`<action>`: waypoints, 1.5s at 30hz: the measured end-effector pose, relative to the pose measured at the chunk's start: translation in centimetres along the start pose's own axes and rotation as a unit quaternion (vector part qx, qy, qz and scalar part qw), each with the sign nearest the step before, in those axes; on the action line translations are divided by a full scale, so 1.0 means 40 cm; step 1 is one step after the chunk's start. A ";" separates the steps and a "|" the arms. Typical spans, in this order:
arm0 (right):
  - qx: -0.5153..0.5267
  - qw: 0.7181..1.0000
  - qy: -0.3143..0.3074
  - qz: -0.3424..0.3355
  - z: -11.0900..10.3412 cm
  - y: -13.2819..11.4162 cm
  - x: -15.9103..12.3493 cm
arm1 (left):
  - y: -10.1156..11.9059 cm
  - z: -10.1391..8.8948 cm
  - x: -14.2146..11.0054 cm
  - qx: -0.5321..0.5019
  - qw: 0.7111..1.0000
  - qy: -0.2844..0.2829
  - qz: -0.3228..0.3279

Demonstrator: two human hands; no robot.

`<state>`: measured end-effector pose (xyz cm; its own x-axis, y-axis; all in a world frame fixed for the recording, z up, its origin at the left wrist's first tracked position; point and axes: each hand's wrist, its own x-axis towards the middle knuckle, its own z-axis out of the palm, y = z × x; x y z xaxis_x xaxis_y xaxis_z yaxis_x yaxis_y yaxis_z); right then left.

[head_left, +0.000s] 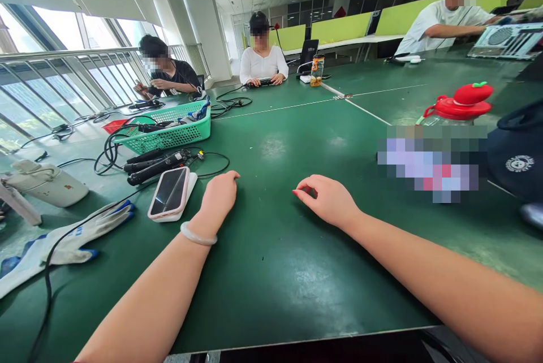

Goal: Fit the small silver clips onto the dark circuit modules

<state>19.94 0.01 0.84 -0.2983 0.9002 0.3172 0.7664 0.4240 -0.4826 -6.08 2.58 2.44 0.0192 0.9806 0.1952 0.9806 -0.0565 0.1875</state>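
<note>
Presently, both hands rest on the green surface (271,289), forearms coming in over its near edge, which runs slightly aslant along the bottom of the view. A broad green stretch lies between the hands and continues forward to a thin white line (288,105) across the surface. Room is tighter on the left: a green basket (186,135), dark handheld tools (155,169) and a white-and-blue glove (80,236) crowd that side, with a black cable (50,272) passing over the glove and dropping toward the near edge. Farther off on the right, well apart from the right hand, stand a red-lidded jug (460,107) and a dark cloth item (517,148) with a round pale emblem.

Left hand (219,196): back uppermost, pale bangle (198,234) at the wrist; fingers mostly hidden, so how far they close cannot be told. Right hand (324,199): loosely curled, gap between thumb and forefinger, red nails, gripping nothing.

Nearest thing: a phone (170,192), just beside the left hand on its outer side. Face up, screen dark, frame pinkish, corners rounded. It lies on a white slab (190,189) that shows along its right side.
</note>
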 end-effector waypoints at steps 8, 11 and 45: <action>0.007 1.000 -0.012 0.023 -0.008 0.013 0.002 | -0.072 -0.018 0.016 0.061 0.995 -0.009 -0.083; 0.009 1.000 -0.015 0.019 -0.006 0.017 0.002 | -0.070 -0.020 0.015 0.043 0.994 -0.009 -0.099; 0.064 0.985 -0.141 -0.079 0.020 0.018 0.014 | 0.148 0.076 -0.067 -0.439 0.893 -0.098 0.015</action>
<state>19.89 0.90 0.01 -0.5684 0.8059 0.1655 0.6245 0.5537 -0.5508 0.25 0.18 0.12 0.1610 0.9853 0.0571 0.4508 -0.1249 0.8839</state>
